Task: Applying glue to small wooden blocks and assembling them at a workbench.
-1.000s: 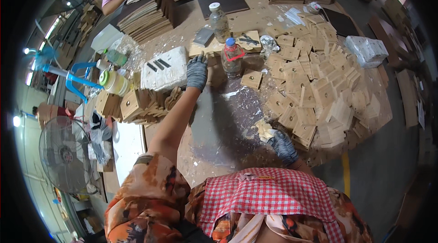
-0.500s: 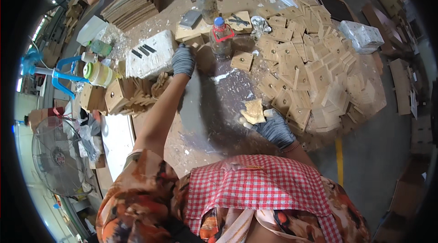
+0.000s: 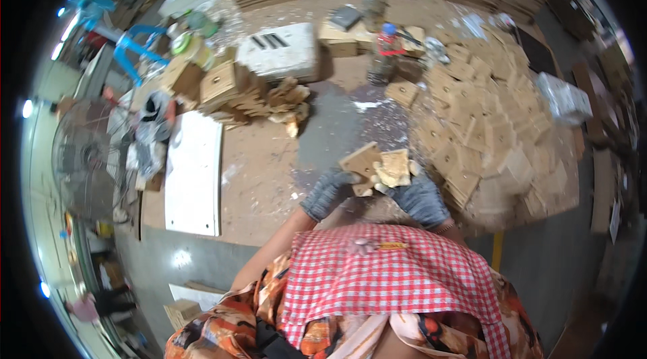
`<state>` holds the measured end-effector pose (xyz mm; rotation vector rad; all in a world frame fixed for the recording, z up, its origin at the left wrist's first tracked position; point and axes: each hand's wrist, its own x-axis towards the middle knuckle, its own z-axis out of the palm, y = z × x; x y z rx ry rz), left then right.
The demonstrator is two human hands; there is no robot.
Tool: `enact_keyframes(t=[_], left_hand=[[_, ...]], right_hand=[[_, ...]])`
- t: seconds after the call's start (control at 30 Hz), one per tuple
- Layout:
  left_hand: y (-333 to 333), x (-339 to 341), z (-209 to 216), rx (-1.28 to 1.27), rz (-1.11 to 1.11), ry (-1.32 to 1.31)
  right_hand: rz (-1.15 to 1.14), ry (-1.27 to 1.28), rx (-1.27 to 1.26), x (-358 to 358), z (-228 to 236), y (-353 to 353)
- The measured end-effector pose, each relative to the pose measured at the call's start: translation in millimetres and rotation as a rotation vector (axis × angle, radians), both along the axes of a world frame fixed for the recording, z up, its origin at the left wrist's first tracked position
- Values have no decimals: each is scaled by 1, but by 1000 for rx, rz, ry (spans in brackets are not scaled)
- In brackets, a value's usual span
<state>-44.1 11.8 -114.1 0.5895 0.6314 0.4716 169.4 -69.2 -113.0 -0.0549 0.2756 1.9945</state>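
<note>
Close in front of me, my left hand [image 3: 329, 194] grips a small square wooden board [image 3: 358, 159] with a hole in it, tilted up off the table. Beside it my right hand [image 3: 421, 199], also gloved in grey knit, is closed on a folded yellowish piece [image 3: 395, 169], stained and worn; whether it is cloth or sandpaper I cannot tell. Both held things come together between the hands, the folded piece overlapping the board's right edge. A large heap of similar wooden boards [image 3: 478, 123] lies just right of my right hand.
Beyond the hands stand a blue-capped bottle [image 3: 383, 56] and a white-capped jar [image 3: 373, 2]. A white wrapped block [image 3: 280, 52] with black strips lies at left, near stacked boards [image 3: 226, 86] and crumpled brown scraps [image 3: 290, 104]. A white panel [image 3: 193, 177] lies at the table's left edge.
My left hand has come back from beside the white block to my right hand, and now shows a wooden board in it. The right hand keeps its folded piece. The view has shifted.
</note>
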Motion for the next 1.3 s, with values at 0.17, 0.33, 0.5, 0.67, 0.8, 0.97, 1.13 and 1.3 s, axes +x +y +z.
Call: enact_keyframes(t=[0.17,0.33,0.5,0.67,0.8,0.97,1.13,1.3], left_hand=[[-4,-2,40,316,-29,240],[-14,-10,32,792,23,326],[-22,2,55,635,102,446],[-18,12,67,751,-303,810],[-37,11,60,660,132,268],[-36,6,70,628,-17,403],[-38,9,76,597,-6,454],[-38,5,75,591,5,406]], right_hand=[[-48,-1037,360,-15,26,2],[-114,-733,178,-22,59,5],[-283,-1357,373,-17,87,2],[-643,-1998,896,-38,101,6],[-644,-2333,1171,-44,108,5],[-657,-2375,1151,-44,113,4],[-733,-2505,1005,-27,111,7],[-706,-2499,862,-13,105,12]])
